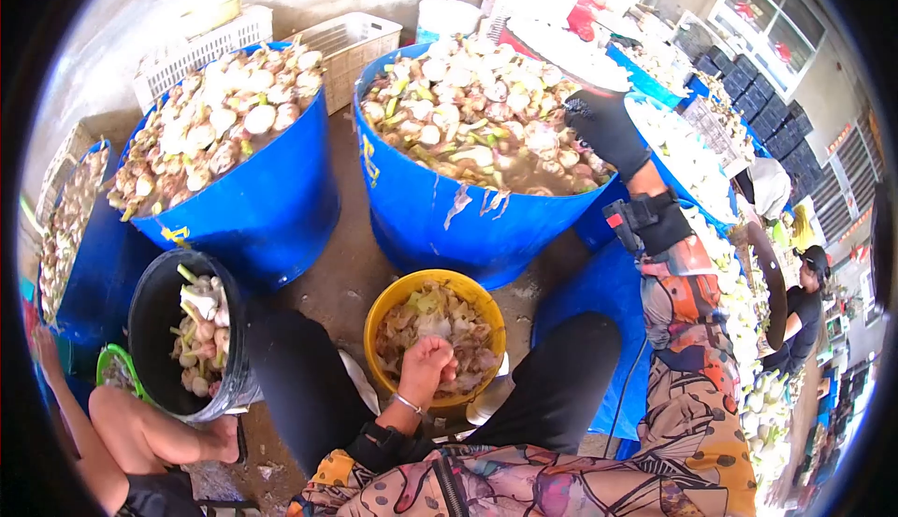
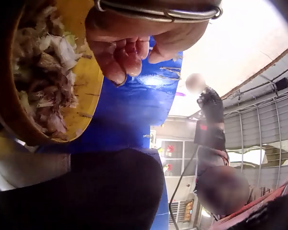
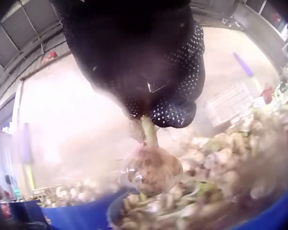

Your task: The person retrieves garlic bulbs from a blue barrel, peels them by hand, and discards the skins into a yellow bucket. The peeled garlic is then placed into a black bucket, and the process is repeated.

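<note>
My right hand point(image 1: 608, 129), in a black dotted glove, is over the right rim of a big blue tub point(image 1: 449, 227) heaped with garlic bulbs point(image 1: 486, 87) in murky water. In the right wrist view its fingers pinch a garlic bulb point(image 3: 153, 172) by the stem. The bulb hangs downward, wet and brownish-white. My bare left hand point(image 1: 427, 367), with a metal bangle at the wrist, hovers above a yellow bucket point(image 1: 372, 330). Its fingers are loosely curled, and nothing shows between them and the thumb in the left wrist view. Peeled garlic skins point(image 2: 48, 81) fill that bucket.
Another blue tub point(image 1: 253, 208) of garlic stands to the left. A black bucket point(image 1: 150, 321) with stemmed bulbs sits below it, beside another person's bare leg point(image 1: 154, 423). Plastic crates point(image 1: 346, 45) line the wall behind. A person in a black cap point(image 1: 804, 302) is at far right.
</note>
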